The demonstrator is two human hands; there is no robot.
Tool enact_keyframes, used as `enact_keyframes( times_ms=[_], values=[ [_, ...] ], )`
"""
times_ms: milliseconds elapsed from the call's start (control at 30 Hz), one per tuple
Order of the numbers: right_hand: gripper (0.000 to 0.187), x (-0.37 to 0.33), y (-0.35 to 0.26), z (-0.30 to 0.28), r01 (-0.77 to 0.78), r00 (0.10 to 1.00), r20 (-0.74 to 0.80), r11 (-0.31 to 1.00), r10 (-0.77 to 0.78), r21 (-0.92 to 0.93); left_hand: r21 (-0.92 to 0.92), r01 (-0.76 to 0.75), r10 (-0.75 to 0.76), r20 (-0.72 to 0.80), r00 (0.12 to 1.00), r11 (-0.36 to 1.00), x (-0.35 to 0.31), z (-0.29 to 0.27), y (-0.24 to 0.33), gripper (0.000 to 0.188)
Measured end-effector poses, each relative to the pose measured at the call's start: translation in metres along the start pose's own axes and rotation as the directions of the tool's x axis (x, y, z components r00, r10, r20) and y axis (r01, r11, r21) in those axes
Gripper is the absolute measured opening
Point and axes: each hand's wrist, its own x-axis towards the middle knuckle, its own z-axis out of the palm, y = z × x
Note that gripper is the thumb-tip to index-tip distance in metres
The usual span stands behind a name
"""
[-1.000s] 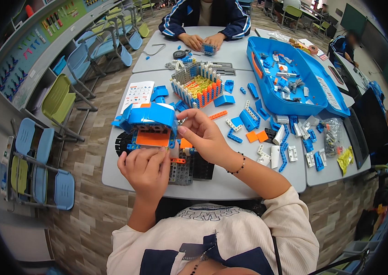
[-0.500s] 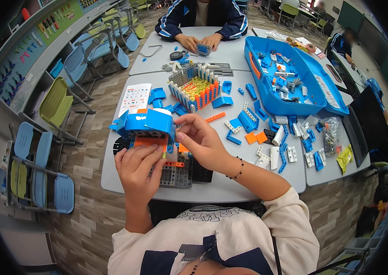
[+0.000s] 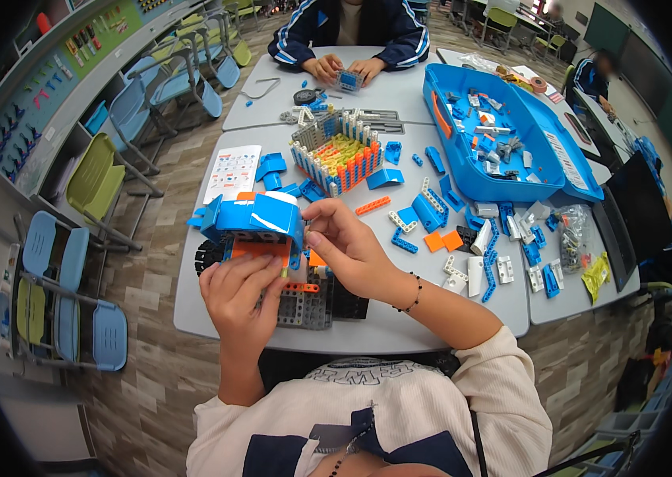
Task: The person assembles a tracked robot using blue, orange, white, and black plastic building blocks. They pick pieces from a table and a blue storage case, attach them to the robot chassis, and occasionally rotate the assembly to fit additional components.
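A brick-built toy vehicle (image 3: pixel 260 213) with a blue panelled top, a white piece and an orange plate stands before me. Its dark grey studded base (image 3: pixel 304 308) and black wheels show lower down. My left hand (image 3: pixel 242 288) lies over the orange plate, its fingers bent round the near edge of the upper part. From the right, the curled thumb and fingers of my right hand (image 3: pixel 349 248) grip the side of the blue top. Whatever small piece may sit between those fingertips is hidden.
Beyond the vehicle stands a grey, white and orange brick-built box (image 3: pixel 338 159) with yellow pieces inside. A printed instruction sheet (image 3: pixel 232 172) lies to its left. Loose blue, white and orange pieces spread rightward, below a blue storage case (image 3: pixel 495 179). Across the table, a person's hands (image 3: pixel 344 71) hold a small block.
Both my hands keep their hold, almost still. The blue top has tilted slightly, and the block in the other person's hands has turned a little.
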Motion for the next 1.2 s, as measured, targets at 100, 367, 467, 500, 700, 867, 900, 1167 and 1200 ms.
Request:
enact_keyframes(
  times_ms=[100,367,467,500,700,867,900,1167,1200],
  values=[
    [0.025,0.000,-0.001,0.001,-0.012,1.000,0.004,0.998,0.012,0.057,-0.020,0.003,-0.003,-0.007,1.000,1.000,0.001,0.000,0.001,0.026],
    [0.028,-0.001,0.000,0.001,-0.003,1.000,-0.013,0.996,0.005,0.090,-0.027,0.004,-0.003,0.018,1.000,1.000,0.000,-0.001,-0.003,0.027],
    [0.028,-0.003,-0.002,0.000,-0.009,1.000,-0.007,1.000,0.009,0.016,-0.053,0.002,-0.001,0.013,1.000,0.999,-0.003,-0.002,-0.003,0.029],
    [0.028,-0.004,-0.003,0.000,0.003,1.000,-0.007,1.000,-0.003,0.011,-0.061,0.018,-0.017,0.017,1.000,0.998,-0.003,-0.002,-0.002,0.029],
    [0.027,0.001,-0.005,0.006,0.104,0.994,-0.036,0.995,-0.104,-0.014,-0.048,0.008,-0.009,-0.025,1.000,0.999,0.003,-0.001,-0.001,0.021],
    [0.027,-0.002,0.002,0.003,0.085,0.995,-0.054,0.996,-0.084,0.013,-0.017,0.052,-0.052,-0.009,0.999,0.998,-0.004,0.001,-0.002,0.019],
    [0.027,-0.001,0.003,0.002,0.094,0.995,-0.036,0.994,-0.092,0.053,-0.018,0.046,-0.046,-0.002,0.999,0.999,-0.007,0.000,0.001,0.019],
    [0.037,-0.001,-0.009,-0.001,-0.059,0.998,0.016,0.995,0.057,0.082,-0.023,0.062,-0.063,-0.019,0.998,0.998,0.003,-0.001,0.006,0.020],
    [0.036,0.000,-0.009,-0.001,-0.044,0.999,0.002,0.993,0.044,0.105,-0.029,0.067,-0.068,-0.020,0.998,0.997,0.003,-0.001,0.006,0.021]
  ],
)
